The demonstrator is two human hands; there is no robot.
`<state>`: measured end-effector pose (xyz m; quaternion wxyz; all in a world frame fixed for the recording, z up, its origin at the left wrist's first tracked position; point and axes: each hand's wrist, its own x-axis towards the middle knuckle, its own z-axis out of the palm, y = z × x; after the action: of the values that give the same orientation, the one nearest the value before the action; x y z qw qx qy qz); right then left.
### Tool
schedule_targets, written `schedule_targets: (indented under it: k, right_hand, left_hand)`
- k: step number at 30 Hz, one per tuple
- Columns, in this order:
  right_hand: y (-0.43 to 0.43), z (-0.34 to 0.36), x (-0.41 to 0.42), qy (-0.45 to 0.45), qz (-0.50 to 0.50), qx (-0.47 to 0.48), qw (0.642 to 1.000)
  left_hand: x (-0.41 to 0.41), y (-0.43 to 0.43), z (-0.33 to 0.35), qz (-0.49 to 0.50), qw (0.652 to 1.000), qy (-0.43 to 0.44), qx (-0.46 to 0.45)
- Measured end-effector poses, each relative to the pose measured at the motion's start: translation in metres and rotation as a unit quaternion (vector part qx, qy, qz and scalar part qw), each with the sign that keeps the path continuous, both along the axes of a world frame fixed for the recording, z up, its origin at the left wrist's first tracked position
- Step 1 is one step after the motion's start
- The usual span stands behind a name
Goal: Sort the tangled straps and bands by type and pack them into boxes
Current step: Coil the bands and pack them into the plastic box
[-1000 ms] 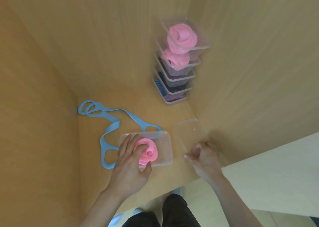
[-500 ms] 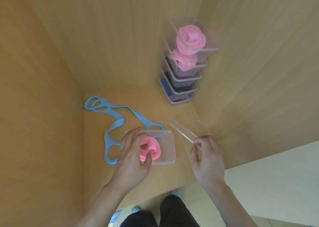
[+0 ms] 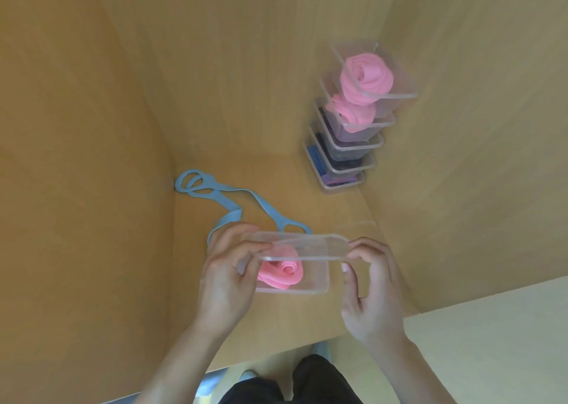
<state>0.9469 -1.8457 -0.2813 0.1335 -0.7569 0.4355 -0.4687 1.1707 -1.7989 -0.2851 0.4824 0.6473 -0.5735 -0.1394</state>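
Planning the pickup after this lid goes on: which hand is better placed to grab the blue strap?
Left, probably. The left hand holds the lid right beside the blue strap; the right hand is across the box.

Left hand (image 3: 227, 277), right hand (image 3: 372, 287): fingers curled, pinching.

Clear, glossy, smooth plastic in the grip: lid (image 3: 307, 246), with box (image 3: 316, 282) of the same just beneath. Inside, matt pink band (image 3: 281, 274), soft, rubbery-looking. Left beyond the grip, matt blue cloth-like strap (image 3: 261, 208). Underneath, smooth matt wood-grain shelf (image 3: 276, 185); far beyond, more clear plastic in stacked boxes (image 3: 353, 148).
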Motion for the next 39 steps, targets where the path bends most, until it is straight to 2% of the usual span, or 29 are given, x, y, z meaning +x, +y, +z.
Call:
schedule_targets:
  k: [5, 9, 11, 17, 23, 29, 34, 37, 39]
  right_hand:
    - [-0.007, -0.002, 0.004, -0.059, -0.028, 0.039, 0.997]
    - [-0.013, -0.009, 0.015, -0.198, -0.039, 0.155, 0.967]
    - [-0.017, -0.017, 0.018, -0.201, -0.049, 0.173, 0.963]
    - [-0.032, -0.041, 0.034, -0.118, -0.085, 0.187, 0.972]
    - [-0.04, -0.048, 0.039, -0.045, -0.069, 0.206, 0.975]
    - [-0.032, -0.049, 0.042, 0.025, -0.064, 0.193, 0.979]
    - [-0.031, -0.053, 0.041, 0.031, -0.065, 0.226, 0.971]
    - [-0.033, -0.054, 0.04, 0.022, -0.057, 0.24, 0.969]
    - [-0.033, -0.055, 0.04, 0.007, -0.055, 0.25, 0.967]
  left_hand:
    - [0.0, 0.002, 0.006, 0.009, 0.992, 0.115, 0.056]
    - [0.001, -0.001, -0.001, 0.049, 0.972, 0.213, 0.086]
    - [0.002, -0.003, -0.009, 0.053, 0.965, 0.236, 0.101]
    - [0.008, -0.007, -0.034, 0.019, 0.982, 0.143, 0.123]
    - [0.018, -0.007, -0.048, 0.049, 0.976, 0.12, 0.175]
    - [0.019, 0.003, -0.052, 0.076, 0.968, 0.034, 0.238]
    - [0.013, 0.003, -0.05, 0.078, 0.97, -0.018, 0.228]
    - [0.008, -0.006, -0.05, 0.039, 0.977, -0.073, 0.198]
    - [0.003, -0.013, -0.049, 0.007, 0.975, -0.073, 0.21]
